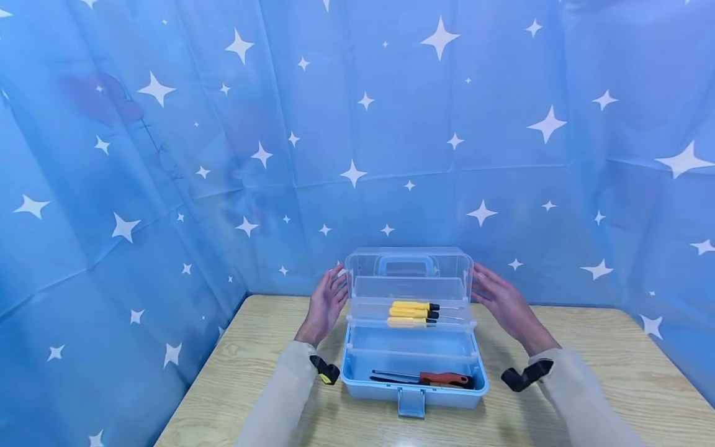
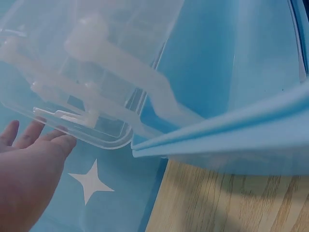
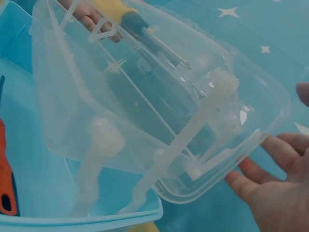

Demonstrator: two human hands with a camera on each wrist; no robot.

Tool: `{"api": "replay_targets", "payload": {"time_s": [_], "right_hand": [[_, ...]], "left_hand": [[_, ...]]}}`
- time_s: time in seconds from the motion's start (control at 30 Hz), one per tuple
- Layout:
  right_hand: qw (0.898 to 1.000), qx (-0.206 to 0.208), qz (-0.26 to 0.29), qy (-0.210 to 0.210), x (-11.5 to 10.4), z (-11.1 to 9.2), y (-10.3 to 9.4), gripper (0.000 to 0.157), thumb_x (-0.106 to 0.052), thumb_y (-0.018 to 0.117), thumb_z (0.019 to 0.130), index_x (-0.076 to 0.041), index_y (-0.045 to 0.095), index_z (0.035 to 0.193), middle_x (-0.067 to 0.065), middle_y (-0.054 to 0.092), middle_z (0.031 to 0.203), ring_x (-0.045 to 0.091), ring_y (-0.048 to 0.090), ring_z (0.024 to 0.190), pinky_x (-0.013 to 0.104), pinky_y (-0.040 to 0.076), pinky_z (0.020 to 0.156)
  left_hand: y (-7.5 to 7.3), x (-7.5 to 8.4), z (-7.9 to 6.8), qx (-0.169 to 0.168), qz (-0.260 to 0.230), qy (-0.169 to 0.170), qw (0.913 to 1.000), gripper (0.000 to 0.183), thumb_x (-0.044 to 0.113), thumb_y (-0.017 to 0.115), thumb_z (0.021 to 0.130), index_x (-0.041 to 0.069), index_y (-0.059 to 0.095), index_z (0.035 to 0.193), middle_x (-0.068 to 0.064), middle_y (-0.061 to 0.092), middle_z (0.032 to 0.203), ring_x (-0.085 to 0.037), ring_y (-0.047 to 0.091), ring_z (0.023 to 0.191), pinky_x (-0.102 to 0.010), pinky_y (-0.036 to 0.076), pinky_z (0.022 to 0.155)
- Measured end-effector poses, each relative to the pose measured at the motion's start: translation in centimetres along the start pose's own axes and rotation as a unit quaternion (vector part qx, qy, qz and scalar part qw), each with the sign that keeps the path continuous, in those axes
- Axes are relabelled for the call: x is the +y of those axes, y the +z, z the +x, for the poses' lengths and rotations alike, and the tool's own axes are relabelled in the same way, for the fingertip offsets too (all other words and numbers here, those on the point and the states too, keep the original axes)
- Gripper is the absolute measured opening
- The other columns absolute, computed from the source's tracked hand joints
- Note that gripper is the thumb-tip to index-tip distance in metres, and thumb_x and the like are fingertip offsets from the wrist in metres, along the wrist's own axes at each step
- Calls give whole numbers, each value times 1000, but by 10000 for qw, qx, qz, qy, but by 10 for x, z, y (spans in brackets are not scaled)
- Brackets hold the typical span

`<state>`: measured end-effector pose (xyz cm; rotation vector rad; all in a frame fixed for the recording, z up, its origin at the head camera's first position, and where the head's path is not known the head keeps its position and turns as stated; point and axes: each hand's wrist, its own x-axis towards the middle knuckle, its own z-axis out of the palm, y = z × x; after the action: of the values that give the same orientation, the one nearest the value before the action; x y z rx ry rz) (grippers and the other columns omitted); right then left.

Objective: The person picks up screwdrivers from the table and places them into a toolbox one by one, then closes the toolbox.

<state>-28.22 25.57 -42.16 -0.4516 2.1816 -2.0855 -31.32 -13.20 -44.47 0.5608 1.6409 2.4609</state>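
A blue toolbox (image 1: 357,390) stands on the table with its clear lid (image 1: 410,251) raised and its clear trays (image 1: 368,307) lifted. Several yellow-handled screwdrivers (image 1: 410,313) lie in a raised tray. In the blue base are a red-handled screwdriver (image 1: 447,377) and a dark slim tool (image 1: 391,379) beside it. My left hand (image 1: 328,301), fingers extended, is at the lid's left edge; the left wrist view shows the fingertips (image 2: 65,141) right at its rim. On the opposite side my right hand (image 1: 505,304) has its fingers spread, with fingertips (image 3: 241,182) at the lid's right rim.
The light wooden table (image 1: 246,372) extends to both sides of the toolbox. A blue curtain (image 1: 313,205) with white stars hangs directly behind the table and along its left. The box's blue front latch (image 1: 411,403) hangs down, and a blue handle (image 1: 406,266) shows at the lid.
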Motion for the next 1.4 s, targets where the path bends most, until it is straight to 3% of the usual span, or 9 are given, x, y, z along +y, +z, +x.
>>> {"api": "replay_targets", "payload": {"time_s": [0.2,0.4,0.5,0.63,0.83,1.07,1.4], "right_hand": [[9995,-34,168,-261,3,-9,1,69,-41,36,107,-3,9,158,23,9,163,39,20,148,27,36,114],[9975,-134,321,-613,4,-18,1,64,-33,37,108,1,11,157,27,13,161,7,44,137,19,41,107],[9958,-230,383,-802,5,-22,1,63,-30,36,109,4,10,156,28,16,159,0,50,130,18,41,106],[9946,-304,395,-911,5,-27,1,63,-28,36,109,5,7,156,27,17,158,0,50,129,16,40,106],[9960,-324,89,-823,5,-34,3,64,-30,33,110,-3,1,158,25,9,161,-5,43,132,12,39,105],[9975,-292,-29,-650,3,-43,8,66,-31,31,110,-9,-7,158,31,-2,160,-8,40,132,12,39,104],[9968,-489,164,-613,7,-58,12,63,-29,28,110,-14,-9,159,35,-13,157,-18,42,123,7,35,103]], "left_hand": [[4,2,-6,87,-109,130,9998,66,47,20,107,6,12,158,-23,19,160,-39,19,149,-46,13,124],[8,3,-14,202,-189,162,9995,65,45,26,107,6,13,157,-25,20,159,-40,19,149,-46,13,124],[8,3,-17,234,-173,163,9994,65,45,28,106,7,14,158,-26,21,158,-41,20,148,-45,14,124],[7,2,-21,212,-85,145,9996,65,45,28,106,9,14,158,-26,20,158,-41,19,149,-46,12,125],[6,4,-27,-28,195,104,9998,64,44,26,107,14,6,160,-26,9,162,-40,10,151,-47,8,125],[10,10,-35,-194,677,-19,9975,66,49,23,106,19,1,160,-25,8,163,-39,7,152,-48,6,124],[11,9,-51,-318,562,-3,9979,63,42,20,107,15,-2,160,-22,3,164,-39,4,152,-49,3,124]]}}
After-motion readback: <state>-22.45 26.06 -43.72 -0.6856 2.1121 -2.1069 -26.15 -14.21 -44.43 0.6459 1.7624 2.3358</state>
